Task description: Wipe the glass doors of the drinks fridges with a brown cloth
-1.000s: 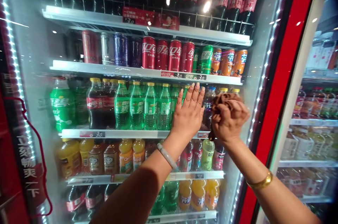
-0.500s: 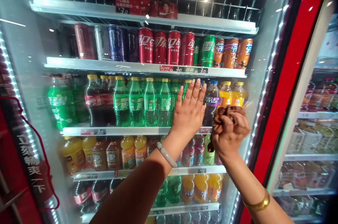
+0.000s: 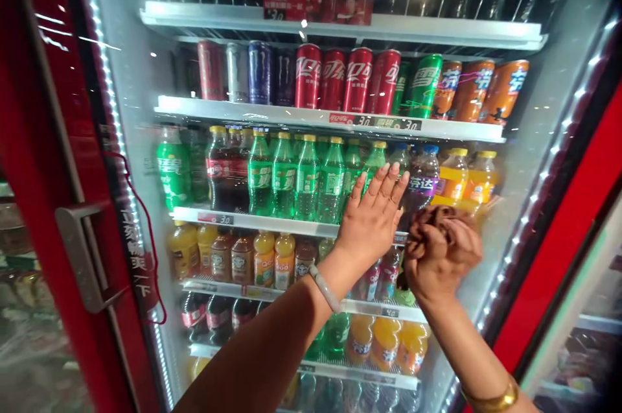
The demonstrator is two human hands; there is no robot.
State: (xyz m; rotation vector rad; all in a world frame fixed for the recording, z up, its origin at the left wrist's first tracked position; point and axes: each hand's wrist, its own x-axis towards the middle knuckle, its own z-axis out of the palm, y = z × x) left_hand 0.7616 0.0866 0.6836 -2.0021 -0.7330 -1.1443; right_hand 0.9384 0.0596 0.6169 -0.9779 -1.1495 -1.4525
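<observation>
My left hand (image 3: pixel 372 222) lies flat with fingers stretched out against the glass door of a drinks cooler. A pale bangle (image 3: pixel 325 288) circles that wrist. Beside it, to the right, my right hand (image 3: pixel 440 264) is closed round a bunched brown cloth (image 3: pixel 449 213) at the glass. Behind the left fingers stand green soda bottles (image 3: pixel 333 176) with yellow caps and a purple-labelled bottle (image 3: pixel 424 183). Orange drink bottles (image 3: pixel 454 176) show just above the cloth. A gold bangle (image 3: pixel 495 398) is on the right wrist.
Red cans (image 3: pixel 308 79) and orange cans (image 3: pixel 505 92) fill the shelf above. Juice bottles (image 3: pixel 265 257) stand on a lower shelf. On the left is a metal door handle (image 3: pixel 90 257) on the red frame, near a hanging red cord (image 3: pixel 146 218). Another display is at the right.
My view has turned left, so the cooler sits further right and the door handle shows. The left hand remains flat. The right hand with the cloth has shifted slightly left relative to the orange bottles.
</observation>
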